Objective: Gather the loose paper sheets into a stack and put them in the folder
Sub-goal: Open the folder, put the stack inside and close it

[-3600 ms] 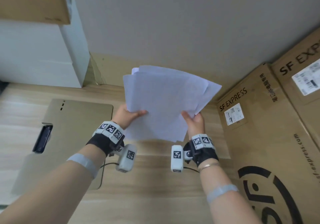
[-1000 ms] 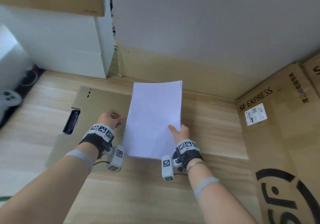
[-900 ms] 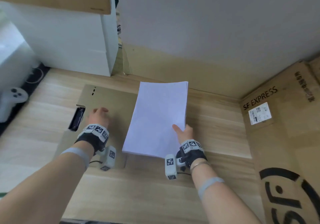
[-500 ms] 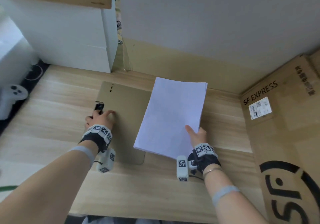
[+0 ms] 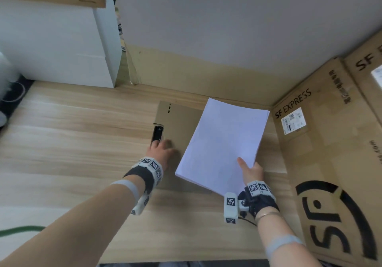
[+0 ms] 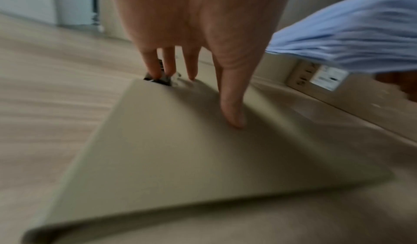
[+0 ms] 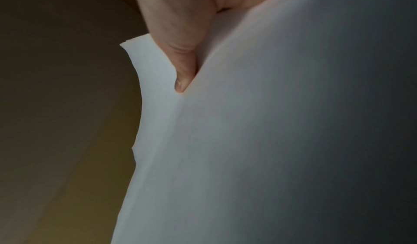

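Observation:
A tan folder (image 5: 178, 122) lies closed and flat on the wooden table (image 5: 72, 147), with a black clip (image 5: 157, 133) on its left edge. My left hand (image 5: 161, 147) rests on the folder with straight fingers. In the left wrist view the fingertips (image 6: 155, 71) touch the clip (image 6: 158, 79) and the thumb presses the cover (image 6: 180, 149). My right hand (image 5: 249, 170) pinches the near right corner of a squared stack of white paper sheets (image 5: 223, 142), held tilted above the folder's right half. The right wrist view shows the thumb (image 7: 182, 69) on the stack (image 7: 248, 149).
Large SF Express cardboard boxes (image 5: 330, 153) stand against the table's right side. A white box (image 5: 57, 43) sits at the back left, and a wall runs behind. A green cable (image 5: 20, 230) lies at the near left edge.
The fanned sheets once held in both hands are now a squared stack in my right hand alone. My left hand moved onto the folder and reached its clip.

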